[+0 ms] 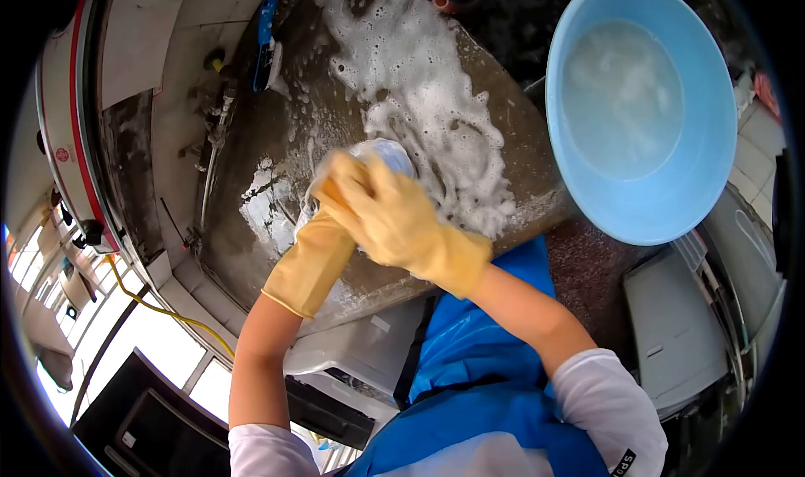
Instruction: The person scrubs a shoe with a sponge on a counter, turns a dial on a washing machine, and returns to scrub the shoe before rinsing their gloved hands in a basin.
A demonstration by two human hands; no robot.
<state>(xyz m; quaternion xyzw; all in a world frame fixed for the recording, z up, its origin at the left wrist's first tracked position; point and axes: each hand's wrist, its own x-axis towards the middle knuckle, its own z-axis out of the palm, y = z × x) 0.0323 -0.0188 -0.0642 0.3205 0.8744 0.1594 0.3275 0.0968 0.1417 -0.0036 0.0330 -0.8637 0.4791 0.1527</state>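
In the head view, my left hand (337,178) and my right hand (392,215) both wear yellow rubber gloves. They are pressed together, the right across the left, with fingers curled. Motion blurs the left fingertips. Just beyond the hands a pale blue-white wet thing (390,154) shows on the stone slab (520,133). The gloves cover most of it, and its kind is unclear. White suds (419,83) spread over the slab in front of my hands. What lies between my fingers is hidden.
A blue basin (713,142) of cloudy water stands at the right. A blue-handled brush (267,37) lies at the slab's far left, near a metal pipe with a tap (220,116). A grey container (677,326) sits low on the right. A yellow hose (172,311) hangs at the left.
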